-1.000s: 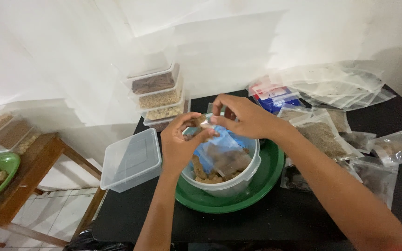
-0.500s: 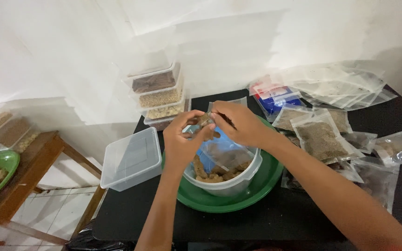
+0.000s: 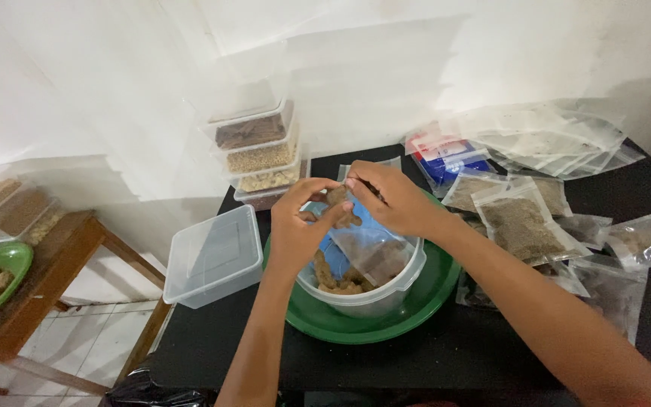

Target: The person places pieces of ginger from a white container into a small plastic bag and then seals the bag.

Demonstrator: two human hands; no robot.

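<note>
Left grip (image 3: 303,226): I am pinching a brown piece (image 3: 338,197).
Right grip (image 3: 393,200): I am grasping the clear bag (image 3: 371,245).
Bag: hanging over the tub (image 3: 386,290), stacked boxes (image 3: 261,151) at 11 o'clock.

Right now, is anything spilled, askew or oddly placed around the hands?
Nothing looks spilled. One oddity: the empty clear container at the left juts past the black table's edge. Both hands, left and right, hold a small plastic bag over the clear tub in the green bowl.
</note>
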